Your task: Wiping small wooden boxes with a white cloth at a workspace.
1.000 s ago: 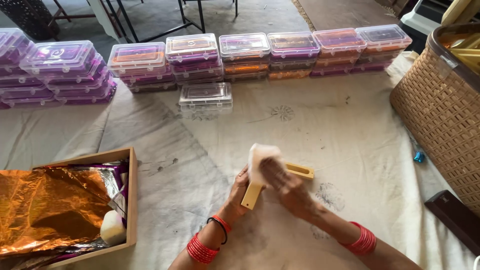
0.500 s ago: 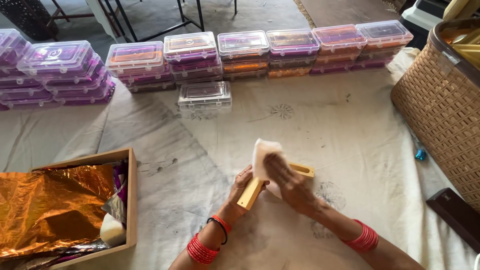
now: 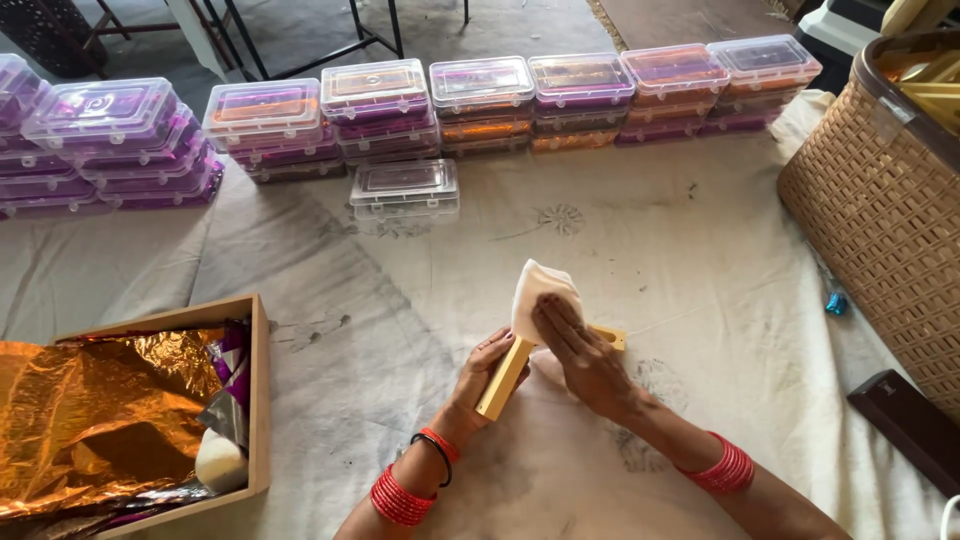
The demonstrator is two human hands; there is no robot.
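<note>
Over the cloth-covered floor, left hand grips yellow wooden block steady from below; right hand fingers press white cloth flat against it.

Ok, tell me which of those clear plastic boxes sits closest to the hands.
The single clear box set alone on the cloth, in front of the stacked row. Unlike the purple and orange filled ones behind it, it looks colourless inside, and nothing is stacked on it.

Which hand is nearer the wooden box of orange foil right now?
Left. The left hand is right of the wooden box, holding the yellow wooden piece; the right hand lies farther right.
</note>
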